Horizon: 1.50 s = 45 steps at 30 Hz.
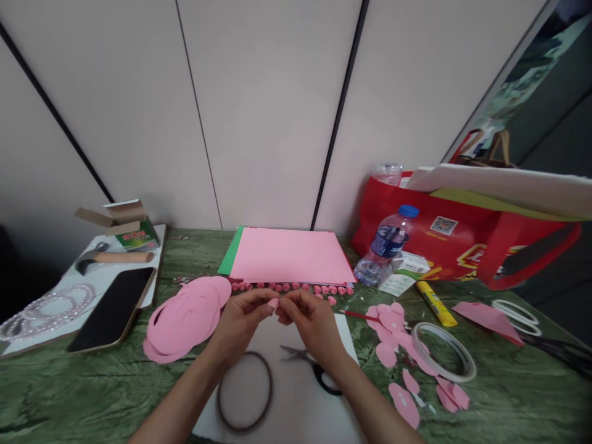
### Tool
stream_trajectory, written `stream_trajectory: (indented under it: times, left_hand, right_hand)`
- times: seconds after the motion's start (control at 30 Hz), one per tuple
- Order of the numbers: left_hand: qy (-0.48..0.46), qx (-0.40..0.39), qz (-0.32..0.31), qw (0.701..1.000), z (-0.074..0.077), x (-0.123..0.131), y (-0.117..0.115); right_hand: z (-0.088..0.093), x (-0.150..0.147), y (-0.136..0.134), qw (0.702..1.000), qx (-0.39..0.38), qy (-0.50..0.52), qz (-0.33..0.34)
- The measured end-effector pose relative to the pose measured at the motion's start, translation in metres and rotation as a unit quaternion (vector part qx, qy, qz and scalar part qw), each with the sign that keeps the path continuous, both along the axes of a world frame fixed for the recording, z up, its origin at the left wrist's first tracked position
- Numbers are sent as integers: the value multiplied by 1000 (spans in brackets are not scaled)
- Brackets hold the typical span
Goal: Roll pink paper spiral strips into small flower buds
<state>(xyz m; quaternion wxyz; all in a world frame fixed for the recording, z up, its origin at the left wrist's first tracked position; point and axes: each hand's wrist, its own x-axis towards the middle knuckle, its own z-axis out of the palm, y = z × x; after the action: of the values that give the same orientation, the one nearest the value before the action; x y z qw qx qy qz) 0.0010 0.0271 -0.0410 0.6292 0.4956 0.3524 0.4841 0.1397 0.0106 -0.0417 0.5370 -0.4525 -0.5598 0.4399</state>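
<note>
Both hands meet over a white sheet at the middle of the table. My left hand pinches a small piece of pink paper between thumb and fingers. Close beside it, my right hand has its fingertips closed at the same piece, partly hiding it. Beneath the right hand and forearm lie scissors with black handles, partly covered. A thin brown ring rests on the sheet below the left hand. Behind the hands runs a row of small pink paper rolls.
Pink paper circles are piled at left, beside a phone and a hammer. Pink sheets lie at the back. On the right are paper cut-outs, a tape roll, a glue stick, a bottle and a red bag.
</note>
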Motion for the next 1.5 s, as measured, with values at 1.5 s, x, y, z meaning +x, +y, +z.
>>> stream_trajectory:
  times: [1.5]
  left_hand:
    - [144,93,-51,984,19,-6,-2]
  right_hand:
    - [7,17,1,991,-51,-49,111]
